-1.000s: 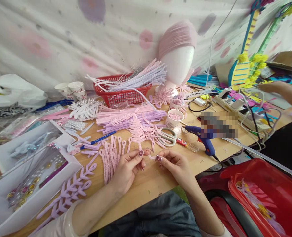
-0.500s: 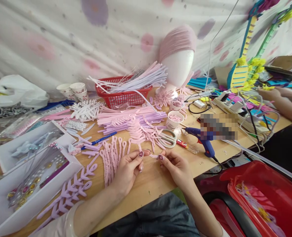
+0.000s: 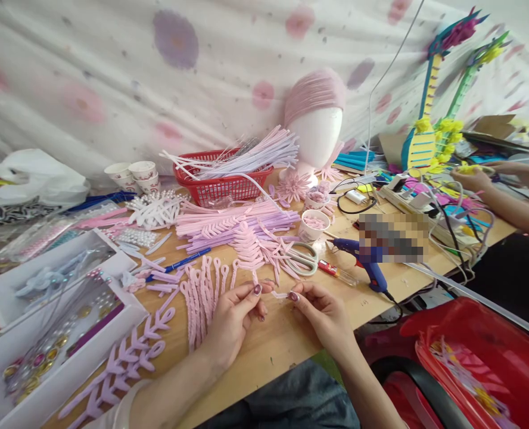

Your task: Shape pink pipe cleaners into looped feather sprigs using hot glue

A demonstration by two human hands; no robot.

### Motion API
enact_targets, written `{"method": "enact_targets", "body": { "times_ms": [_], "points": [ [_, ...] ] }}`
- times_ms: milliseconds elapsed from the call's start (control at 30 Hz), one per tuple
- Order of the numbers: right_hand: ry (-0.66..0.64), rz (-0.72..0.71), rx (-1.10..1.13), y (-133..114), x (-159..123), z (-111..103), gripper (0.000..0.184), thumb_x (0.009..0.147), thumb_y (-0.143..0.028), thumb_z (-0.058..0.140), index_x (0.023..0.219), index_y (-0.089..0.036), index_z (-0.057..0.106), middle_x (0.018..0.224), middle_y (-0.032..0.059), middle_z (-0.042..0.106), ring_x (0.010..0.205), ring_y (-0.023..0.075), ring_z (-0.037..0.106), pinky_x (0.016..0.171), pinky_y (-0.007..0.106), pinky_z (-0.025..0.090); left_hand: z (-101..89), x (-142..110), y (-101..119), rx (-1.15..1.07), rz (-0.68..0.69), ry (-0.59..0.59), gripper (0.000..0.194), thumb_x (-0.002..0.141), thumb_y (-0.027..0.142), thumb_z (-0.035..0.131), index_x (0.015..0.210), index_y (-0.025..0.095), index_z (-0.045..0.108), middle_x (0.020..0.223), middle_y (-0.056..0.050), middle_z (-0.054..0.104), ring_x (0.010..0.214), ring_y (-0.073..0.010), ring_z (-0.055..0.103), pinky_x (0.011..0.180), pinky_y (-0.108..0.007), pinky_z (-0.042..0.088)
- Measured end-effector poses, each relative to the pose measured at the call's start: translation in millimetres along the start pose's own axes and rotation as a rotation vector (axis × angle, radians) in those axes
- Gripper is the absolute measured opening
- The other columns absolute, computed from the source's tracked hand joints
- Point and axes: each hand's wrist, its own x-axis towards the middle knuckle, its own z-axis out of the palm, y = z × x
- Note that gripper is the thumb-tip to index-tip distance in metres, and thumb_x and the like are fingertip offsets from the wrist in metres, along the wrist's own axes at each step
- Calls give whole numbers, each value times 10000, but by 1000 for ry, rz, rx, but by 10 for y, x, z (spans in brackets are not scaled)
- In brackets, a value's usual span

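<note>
A short, pale pipe cleaner (image 3: 280, 295) with a bend in it spans the gap between my hands, above the table's front part. My left hand (image 3: 234, 316) pinches one end between thumb and forefinger. The other end sits in the fingertips of my right hand (image 3: 324, 311). Just beyond my left fingers lies a pink leaf-shaped spray of pipe cleaners (image 3: 247, 247). Pink twisted loops (image 3: 199, 301) lie in a row by my left wrist. Purple leafy sprays (image 3: 130, 360) rest beside my left forearm.
Scissors (image 3: 304, 259), a blue glue gun (image 3: 367, 259) and a paper cup of pink bits (image 3: 314, 225) lie past my right hand. Behind them stand a red basket (image 3: 222, 189) and a foam head (image 3: 316, 137). White boxes (image 3: 128, 313) stand left. Another person's hands (image 3: 474, 179) work far right.
The view has tilted up slightly, so the table things sit a little lower. Both hands keep their pinch on the pipe cleaner. The other person's hands at far right have shifted.
</note>
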Motion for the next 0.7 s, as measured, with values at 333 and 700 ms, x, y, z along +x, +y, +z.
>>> {"method": "enact_targets", "body": {
  "times_ms": [333,700],
  "points": [
    [117,-373,-127,-89,39,-108,133,830,-343,667,767,-226,661,905,57,600,908,217,564,844,339,442,-38,-37,-69,317,2,-173,336,783,451,654,816,134,760,543,3,502,504,-108,465,490,-235,348],
    [123,-508,-294,-61,98,-7,70,860,-259,641,796,-236,657,1058,66,566,1061,244,529,931,406,386,-19,-43,-57,396,-2,-259,418,781,526,621,794,126,742,576,-4,516,510,-112,470,505,-240,377]
  ]
}}
